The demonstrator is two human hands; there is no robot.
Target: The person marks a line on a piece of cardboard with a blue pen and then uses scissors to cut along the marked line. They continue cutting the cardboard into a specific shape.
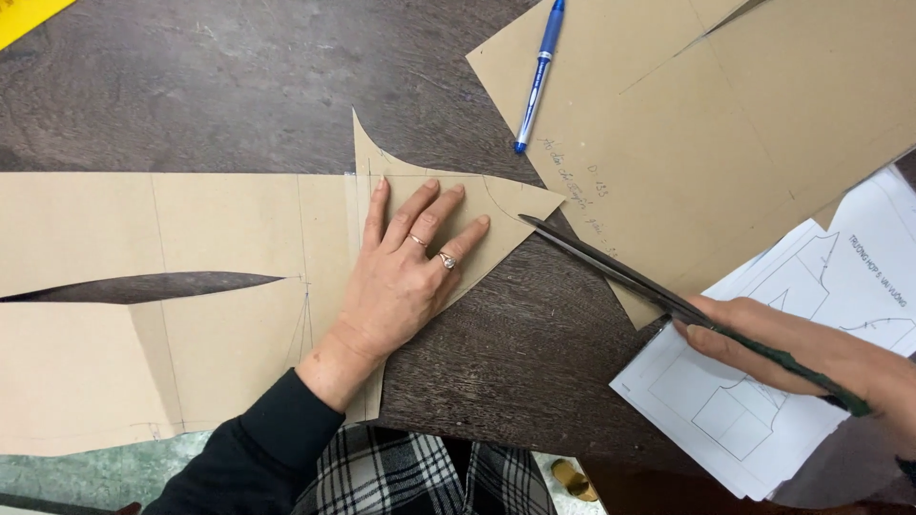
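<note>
My left hand [405, 272] lies flat, fingers spread, on a brown paper pattern piece [191, 315] with pencil lines and a long curved slit. Two rings sit on its fingers. The paper ends in a pointed tip just right of the fingertips. My right hand [811, 358] grips the dark green handles of long scissors [611, 267]. The blades look nearly closed, and their point reaches the paper's right tip near the curved pencil line.
A second large brown paper sheet [725, 124] lies at the upper right with a blue pen [539, 72] on its edge. White sheets with printed garment diagrams [754, 420] lie under my right hand. A yellow corner [24, 14] shows top left. The table [239, 86] is dark wood.
</note>
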